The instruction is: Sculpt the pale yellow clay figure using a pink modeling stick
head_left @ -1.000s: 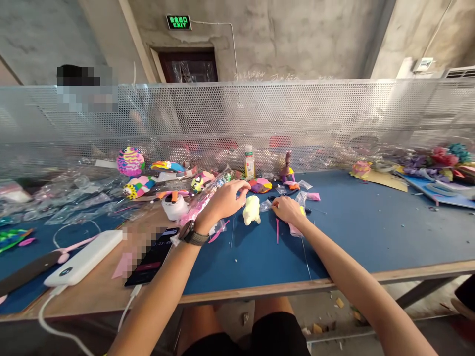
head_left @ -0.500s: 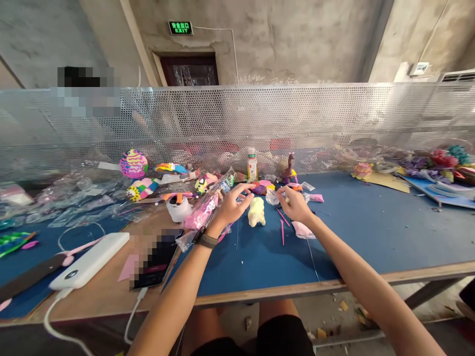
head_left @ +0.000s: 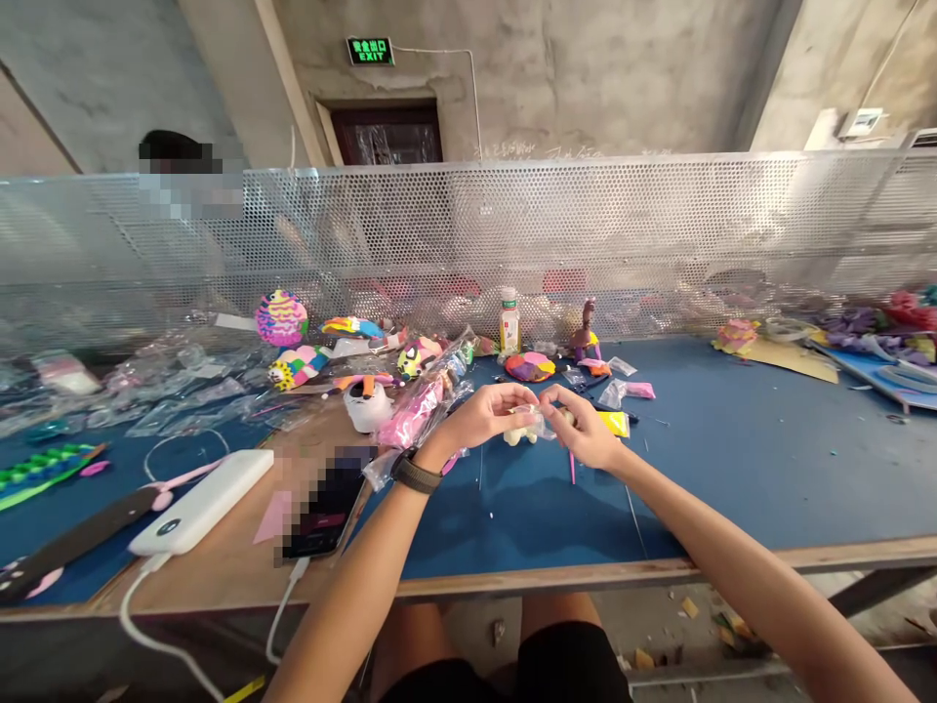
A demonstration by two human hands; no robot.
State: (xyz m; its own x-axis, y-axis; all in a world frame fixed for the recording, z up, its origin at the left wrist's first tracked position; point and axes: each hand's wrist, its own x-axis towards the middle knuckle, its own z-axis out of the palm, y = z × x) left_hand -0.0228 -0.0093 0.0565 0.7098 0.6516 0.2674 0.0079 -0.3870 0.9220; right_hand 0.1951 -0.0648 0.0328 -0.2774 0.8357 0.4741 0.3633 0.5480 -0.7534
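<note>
My left hand (head_left: 489,418) and my right hand (head_left: 584,432) meet over the middle of the blue table, fingers closed in pinches. Between them is a small clear plastic bag (head_left: 540,426), gripped from both sides; its contents are hard to make out. Just behind and below the bag, the pale yellow clay animal figure (head_left: 516,436) stands on the table, its upper part hidden. Under my right hand lies a thin pink strip (head_left: 573,469). A yellow packet (head_left: 615,423) sits just beyond that hand, partly covered by it.
A bottle (head_left: 509,322) and several colourful clay figures line the perforated metal screen (head_left: 586,225). Left of my arm lie a phone (head_left: 329,508), a white power bank (head_left: 205,503) with cables, and bagged pink clay (head_left: 414,415). A thin wire (head_left: 635,517) lies near the front edge.
My hands have come together in front of the yellow figure, and my left hand has closed on the plastic bag. The yellow packet now shows beside my right hand. The view has shifted slightly left.
</note>
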